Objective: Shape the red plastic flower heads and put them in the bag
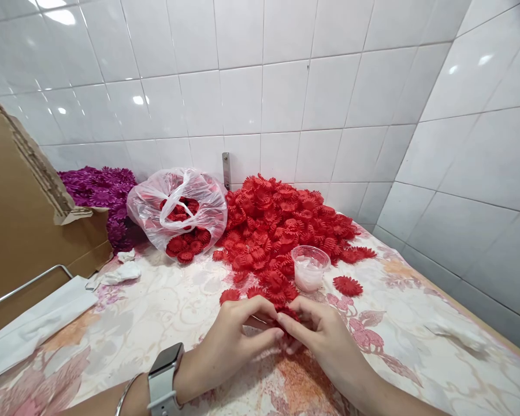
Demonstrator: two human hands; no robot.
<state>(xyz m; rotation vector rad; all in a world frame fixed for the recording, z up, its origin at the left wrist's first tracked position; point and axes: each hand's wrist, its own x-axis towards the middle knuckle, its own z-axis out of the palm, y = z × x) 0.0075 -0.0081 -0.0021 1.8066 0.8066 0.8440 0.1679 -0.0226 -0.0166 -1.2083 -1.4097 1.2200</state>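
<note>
Both hands meet at the front of a large heap of red artificial flower heads (281, 222). My left hand (236, 326) is closed, its thumb and fingers at the near side of a red artificial flower (289, 313). From the other side, my right hand (318, 329) pinches the same flower, covering most of it. A clear plastic cup (311, 267) with whitish contents stands just beyond my right hand. To the cup's right lies a single red flower head (348, 285) on the table.
A clear plastic bag (149, 202) of red flower heads sits left of the heap. Behind it are purple flowers (99, 188). A cardboard box (26, 219) stands at far left, near crumpled white tissue (121, 274). Tiled walls (281, 98) bound the flowered tablecloth (164, 306).
</note>
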